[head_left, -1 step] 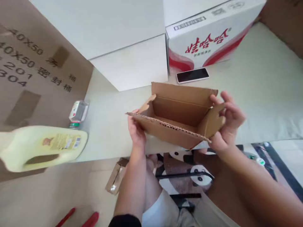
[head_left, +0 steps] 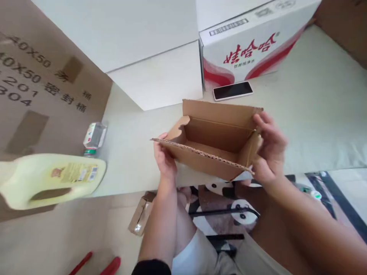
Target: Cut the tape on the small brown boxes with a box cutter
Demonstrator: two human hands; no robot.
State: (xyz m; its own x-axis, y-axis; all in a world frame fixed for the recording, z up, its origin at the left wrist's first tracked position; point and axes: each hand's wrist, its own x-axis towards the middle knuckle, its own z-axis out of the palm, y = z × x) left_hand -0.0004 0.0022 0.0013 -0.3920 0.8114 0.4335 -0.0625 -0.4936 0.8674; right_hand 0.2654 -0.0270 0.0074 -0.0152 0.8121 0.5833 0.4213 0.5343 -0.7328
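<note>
Nearest the camera: the person's legs and a panda-print mat point(head_left: 226, 206) below the tabletop edge. A small folded cardboard piece point(head_left: 141, 214) lies on the floor by the left forearm, with red handles point(head_left: 110, 266) at the bottom edge.

Small cardboard box point(head_left: 212, 141) is held up over the near edge of the tabletop point(head_left: 315, 114), between both hands, open side facing the camera. Its long axis runs left-right, dipping slightly toward the right end.

Left hand point(head_left: 164, 158) grips the box's left end: thumb on the near corrugated edge, fingers behind or under the wall, not visible. Right hand point(head_left: 269, 152) is closed on the right end flap point(head_left: 252, 149), with fingertips curled over the flap's top and the palm against its outside. The flap stands nearly upright against the box end. Both hands are in contact; the right sits a little further from the camera than the left.

Left of the box, well apart: a pale yellow jug point(head_left: 54, 177) lying on its side, blurred, with a small bottle point(head_left: 94, 137) just behind it.

Further back: a phone point(head_left: 233, 90) lies flat, screen up, just beyond the box's rear flap and not touching it. Behind the phone is a white carton with red print point(head_left: 252, 46), and beside that a plain white box point(head_left: 160, 76). Far left is a big brown carton point(head_left: 43, 84) with printed numbers.

Nothing lies between the hands and the box; the phone is the closest object behind it.
</note>
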